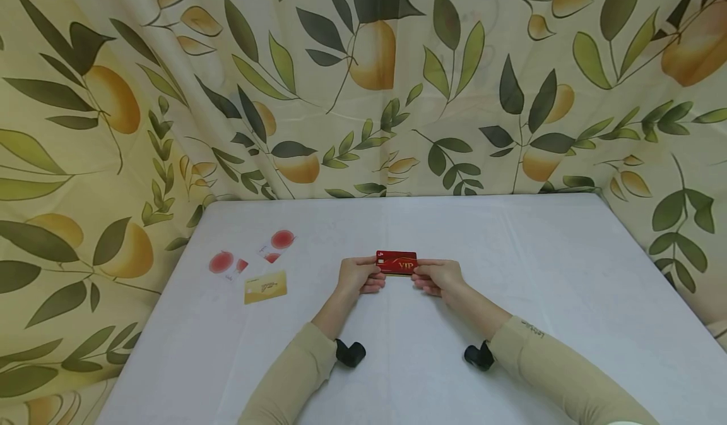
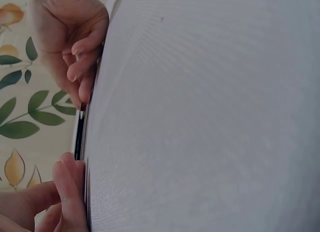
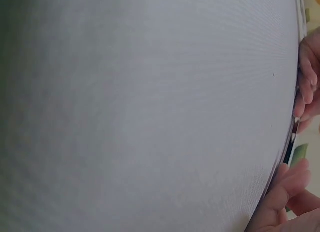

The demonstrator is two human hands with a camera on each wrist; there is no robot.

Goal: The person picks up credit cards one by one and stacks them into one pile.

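Observation:
A red card with "VIP" printed in gold (image 1: 396,259) is held flat between both hands at the middle of the table, in the head view. My left hand (image 1: 359,275) pinches its left end, with the thumb on top. At the right end, my right hand (image 1: 442,276) pinches the card between thumb and fingers. A thin gold edge shows below the red card's near side. In the left wrist view the card appears edge-on as a thin dark strip (image 2: 79,137), close to the tabletop. From the right wrist, the same strip (image 3: 289,151) runs between the two hands' fingertips.
On the left of the white-covered table (image 1: 539,254) lies a gold card (image 1: 265,287). Behind it are two pale pieces with red round shapes, one left (image 1: 221,262) and one farther back (image 1: 282,239). A leaf-and-fruit patterned curtain (image 1: 363,134) hangs along the back edge.

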